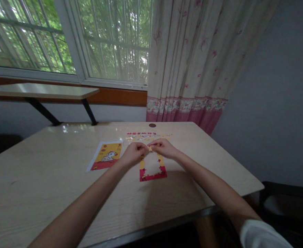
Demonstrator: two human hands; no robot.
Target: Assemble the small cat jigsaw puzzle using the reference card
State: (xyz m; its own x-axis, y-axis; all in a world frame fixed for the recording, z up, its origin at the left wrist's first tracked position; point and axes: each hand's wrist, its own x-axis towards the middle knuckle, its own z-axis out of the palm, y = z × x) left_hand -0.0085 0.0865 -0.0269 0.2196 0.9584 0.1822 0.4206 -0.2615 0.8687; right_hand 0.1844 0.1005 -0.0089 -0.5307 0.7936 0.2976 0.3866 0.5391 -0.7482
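A puzzle border [153, 177] lies on the table, red along its near end and yellow up both sides, with bare tabletop inside it. Over its far end my two hands meet. A small yellow puzzle piece [150, 148] shows between the fingertips. My right hand [165, 148] pinches it from the right, and my left hand [134, 153] has its closed fingertips against it from the left. Beyond the hands, several loose puzzle pieces [141, 133] are laid out in rows, red in the farthest row and mostly yellow nearer; the hands cover part of them.
Left of the border lies a printed picture sheet [107, 156] with a white animal on yellow and red. The pale wooden table [110, 203] carries a raised shelf [43, 90] on black supports at the back left. A curtain [187, 62] hangs behind the far edge.
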